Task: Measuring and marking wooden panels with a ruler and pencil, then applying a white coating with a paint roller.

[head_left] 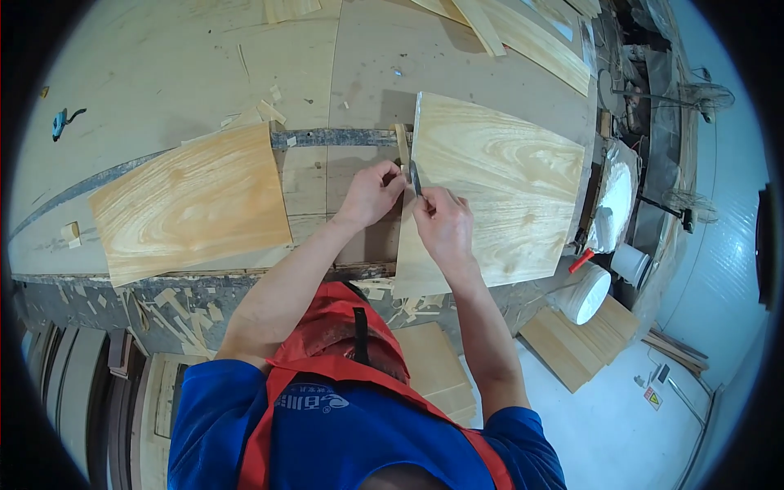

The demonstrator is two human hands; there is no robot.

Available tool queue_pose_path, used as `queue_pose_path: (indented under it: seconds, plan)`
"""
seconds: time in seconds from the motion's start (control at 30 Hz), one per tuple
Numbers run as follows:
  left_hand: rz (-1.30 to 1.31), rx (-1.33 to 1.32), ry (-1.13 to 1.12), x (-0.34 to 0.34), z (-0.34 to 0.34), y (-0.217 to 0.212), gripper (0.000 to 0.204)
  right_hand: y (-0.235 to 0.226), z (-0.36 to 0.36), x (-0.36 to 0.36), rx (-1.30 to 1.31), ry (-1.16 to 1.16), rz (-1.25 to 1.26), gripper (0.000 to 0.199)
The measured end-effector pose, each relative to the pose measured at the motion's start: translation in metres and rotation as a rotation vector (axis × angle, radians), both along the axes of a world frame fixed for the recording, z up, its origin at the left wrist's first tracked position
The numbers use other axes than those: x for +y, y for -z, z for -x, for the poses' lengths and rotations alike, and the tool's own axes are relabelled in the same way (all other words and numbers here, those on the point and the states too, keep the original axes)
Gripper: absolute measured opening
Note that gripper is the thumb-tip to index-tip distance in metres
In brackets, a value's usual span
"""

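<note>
A light wood veneer panel (pixel 498 188) lies on the workbench at centre right. My right hand (pixel 441 220) rests on its left edge, shut on a small dark blade (pixel 415 176) held against that edge. My left hand (pixel 371 192) sits just left of the panel, its fingers pinching a thin veneer strip (pixel 402 147) that runs along the panel's left side. Both hands almost touch at the blade. A second veneer panel (pixel 192 204) lies apart at the left of the bench.
Workbench (pixel 163 65) with veneer scraps along its front edge and floor. Long veneer strips (pixel 523 33) at the back right. A white bucket (pixel 586 292) with red handle, a small white cup (pixel 630 263) and stacked boards (pixel 576 339) stand at right. A blue tool (pixel 59 122) lies far left.
</note>
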State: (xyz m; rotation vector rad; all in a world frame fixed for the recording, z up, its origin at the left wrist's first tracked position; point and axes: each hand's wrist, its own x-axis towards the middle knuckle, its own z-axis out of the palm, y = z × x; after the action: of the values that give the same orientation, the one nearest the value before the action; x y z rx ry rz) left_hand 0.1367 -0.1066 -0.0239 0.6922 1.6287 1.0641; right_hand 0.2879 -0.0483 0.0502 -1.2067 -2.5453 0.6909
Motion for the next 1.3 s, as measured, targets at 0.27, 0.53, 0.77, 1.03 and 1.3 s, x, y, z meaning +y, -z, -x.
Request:
queue_pose_path:
  seconds: [0.27, 0.53, 0.77, 1.03, 1.3]
  plan:
    - [-0.008, -0.002, 0.003, -0.002, 0.003, 0.001, 0.015, 0.005, 0.002, -0.007, 0.029, 0.007, 0.011, 0.010]
    - [0.027, -0.140, -0.152, -0.028, -0.008, -0.008, 0.015, 0.016, -0.007, -0.019, -0.005, -0.012, -0.021, 0.009]
    - [0.058, -0.475, -0.180, -0.052, -0.030, -0.017, 0.017, 0.011, -0.022, -0.030, -0.007, 0.002, -0.022, 0.008]
    - [0.068, -0.442, -0.135, -0.069, -0.036, -0.013, 0.018, 0.010, -0.030, -0.043, -0.006, -0.011, -0.009, 0.010]
    - [0.107, -0.439, 0.003, -0.080, -0.040, -0.012, 0.017, 0.007, -0.036, -0.054, -0.006, -0.016, 0.005, 0.010]
